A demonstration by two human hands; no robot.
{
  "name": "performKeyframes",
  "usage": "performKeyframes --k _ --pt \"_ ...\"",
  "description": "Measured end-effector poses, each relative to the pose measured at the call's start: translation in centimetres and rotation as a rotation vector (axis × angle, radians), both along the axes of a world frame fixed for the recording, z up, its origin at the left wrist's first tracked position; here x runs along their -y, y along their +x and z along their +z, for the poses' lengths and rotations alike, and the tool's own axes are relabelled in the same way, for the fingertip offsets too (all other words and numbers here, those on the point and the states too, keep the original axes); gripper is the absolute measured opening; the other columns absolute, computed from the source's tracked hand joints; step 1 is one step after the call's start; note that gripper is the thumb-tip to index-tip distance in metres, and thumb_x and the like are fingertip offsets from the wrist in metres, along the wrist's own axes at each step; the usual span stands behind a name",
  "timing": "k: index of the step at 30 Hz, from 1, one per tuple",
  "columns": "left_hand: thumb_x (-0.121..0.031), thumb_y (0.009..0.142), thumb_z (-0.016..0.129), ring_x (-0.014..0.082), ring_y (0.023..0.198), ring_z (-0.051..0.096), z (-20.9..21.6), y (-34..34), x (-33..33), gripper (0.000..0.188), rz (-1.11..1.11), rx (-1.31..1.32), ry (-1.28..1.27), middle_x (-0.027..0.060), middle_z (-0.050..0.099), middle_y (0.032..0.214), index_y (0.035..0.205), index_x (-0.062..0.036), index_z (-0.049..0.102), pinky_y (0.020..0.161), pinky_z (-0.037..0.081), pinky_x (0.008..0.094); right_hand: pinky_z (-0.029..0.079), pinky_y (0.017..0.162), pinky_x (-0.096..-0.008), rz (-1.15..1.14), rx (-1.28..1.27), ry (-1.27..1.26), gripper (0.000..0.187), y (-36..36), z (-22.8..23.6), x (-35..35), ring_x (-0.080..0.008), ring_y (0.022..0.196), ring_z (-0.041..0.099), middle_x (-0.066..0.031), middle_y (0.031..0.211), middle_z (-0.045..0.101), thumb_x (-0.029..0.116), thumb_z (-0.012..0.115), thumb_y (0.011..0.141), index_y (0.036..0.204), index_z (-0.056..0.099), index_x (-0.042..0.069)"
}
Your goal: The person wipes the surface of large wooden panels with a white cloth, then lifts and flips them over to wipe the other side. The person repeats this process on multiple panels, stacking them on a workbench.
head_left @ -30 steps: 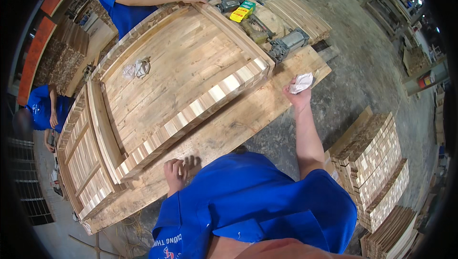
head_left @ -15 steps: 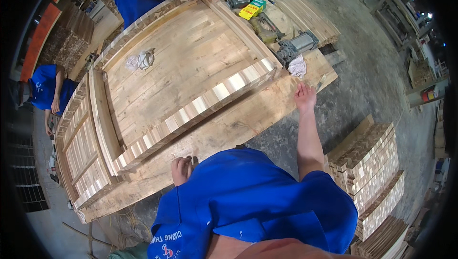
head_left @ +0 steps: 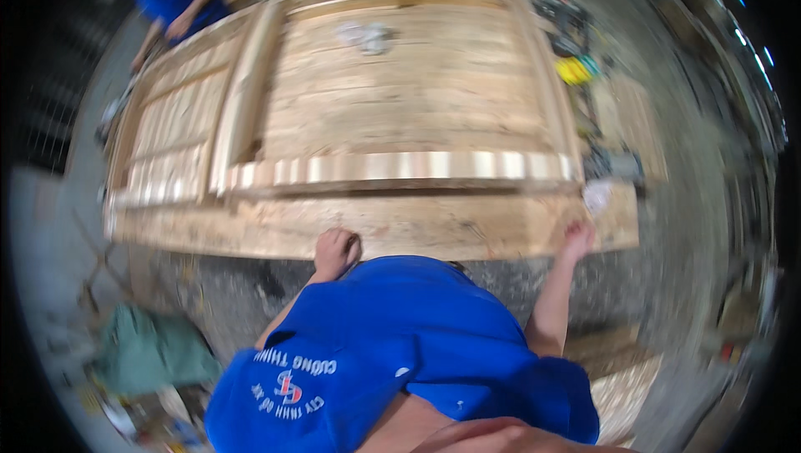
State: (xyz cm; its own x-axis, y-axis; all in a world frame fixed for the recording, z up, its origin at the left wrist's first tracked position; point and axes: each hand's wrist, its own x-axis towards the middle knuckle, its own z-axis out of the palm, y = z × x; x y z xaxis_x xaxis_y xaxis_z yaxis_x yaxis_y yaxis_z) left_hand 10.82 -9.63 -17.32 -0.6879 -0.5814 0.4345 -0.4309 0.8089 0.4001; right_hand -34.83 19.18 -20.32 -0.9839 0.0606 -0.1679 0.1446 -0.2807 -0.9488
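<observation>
Wood is under both my hands: the left hand (head_left: 335,250) curled and right hand (head_left: 577,239) open grip the bench plank's (head_left: 417,226) edge, bracing.

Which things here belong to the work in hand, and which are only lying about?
In hand:
- left hand, resting on the long wooden board
- right hand, on the same board's near edge
- large wooden panel lying above the board

Lying about:
- white cloth near the right hand
- crumpled grey rag on the panel
- yellow tool
- green sack on the floor
</observation>
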Motion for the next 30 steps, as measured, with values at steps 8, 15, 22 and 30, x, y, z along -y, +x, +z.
performKeyframes --k 8,15,22,30 --pt "-0.018 0.073 0.067 0.0255 0.068 0.057 0.7 1.1 0.2 0.013 0.006 0.006 -0.028 0.006 0.055 0.068 0.068 -0.0105 0.057 0.059 0.044 0.0383 0.039 0.058 -0.0268 0.165 -0.41 0.634 0.021 3.1 0.3 2.5 -0.0114 0.064 0.045 -0.001 0.07 0.048 0.023 0.051 0.096 0.096 0.058 0.003" --pt "-0.024 0.076 0.065 0.0254 0.06 0.057 0.1 1.0 0.0 0.023 0.125 0.029 0.036 0.0048 0.054 0.056 0.057 -0.0147 0.057 0.055 0.043 0.0396 0.043 0.067 -0.0356 0.067 -0.434 0.87 0.03 4.8 0.7 2.7 -0.022 0.071 0.051 -0.0101 0.075 0.055 0.029 0.047 0.094 0.094 0.058 0.001" --pt "-0.024 0.075 0.065 0.0241 0.058 0.057 0.6 0.7 0.0 0.023 0.128 0.006 -0.038 0.005 0.053 0.054 0.056 -0.0153 0.056 0.055 0.043 0.0395 0.043 0.067 -0.0352 -0.057 -0.328 0.673 0.03 4.4 0.6 2.4 -0.0234 0.074 0.049 -0.013 0.085 0.054 0.029 0.047 0.097 0.095 0.056 0.0" --pt "-0.021 0.07 0.066 0.0233 0.057 0.056 0.2 0.9 0.1 0.018 0.103 0.047 -0.021 0.0042 0.053 0.055 0.056 -0.0151 0.054 0.053 0.042 0.0383 0.043 0.071 -0.0362 -0.023 -0.42 0.67 0.034 4.4 0.0 2.4 -0.0252 0.078 0.051 -0.0143 0.089 0.056 0.03 0.046 0.097 0.1 0.057 -0.003"
